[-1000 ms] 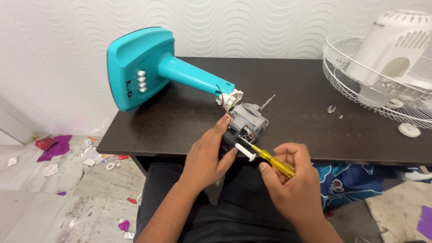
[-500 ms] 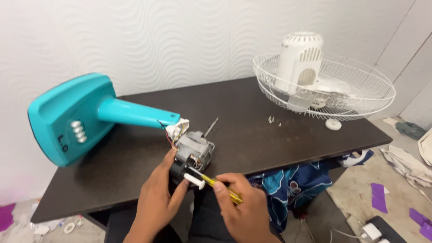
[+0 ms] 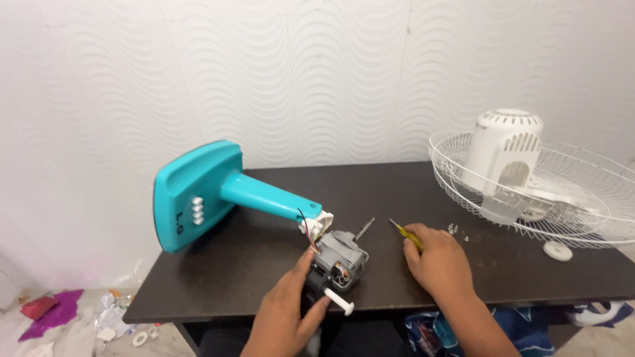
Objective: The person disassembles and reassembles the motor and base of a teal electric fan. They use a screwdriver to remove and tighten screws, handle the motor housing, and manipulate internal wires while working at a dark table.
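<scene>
The fan motor (image 3: 338, 261) sits near the front edge of the dark bench (image 3: 264, 264), a squat grey metal block with copper windings showing through an opening in its casing. A thin steel shaft (image 3: 364, 229) sticks out of its far end, angled up and away, and a short white plastic peg (image 3: 339, 303) juts from the near end toward the person. Red and black wires (image 3: 308, 231) run from the motor's top into the white end of the teal fan stand (image 3: 198, 195), which lies tipped on its side, its flat base facing left with a row of white buttons on it.

The left hand (image 3: 288, 314) grips the motor from the near side, thumb and fingers clasped around its lower body just beside the white peg. The right hand (image 3: 440, 261) rests on the bench to the right of the motor, apart from it, curled around a yellow-handled screwdriver (image 3: 405, 235) whose tip pokes out past the knuckles toward the wall.

A few small screws (image 3: 455, 230) lie just beyond that hand. Further right, a white wire fan guard (image 3: 582, 192) holds a white vented motor cover (image 3: 503, 155), and a round white cap (image 3: 557, 250) lies on the bench in front of the guard. Scraps of litter (image 3: 53, 311) lie on the floor at the left.
</scene>
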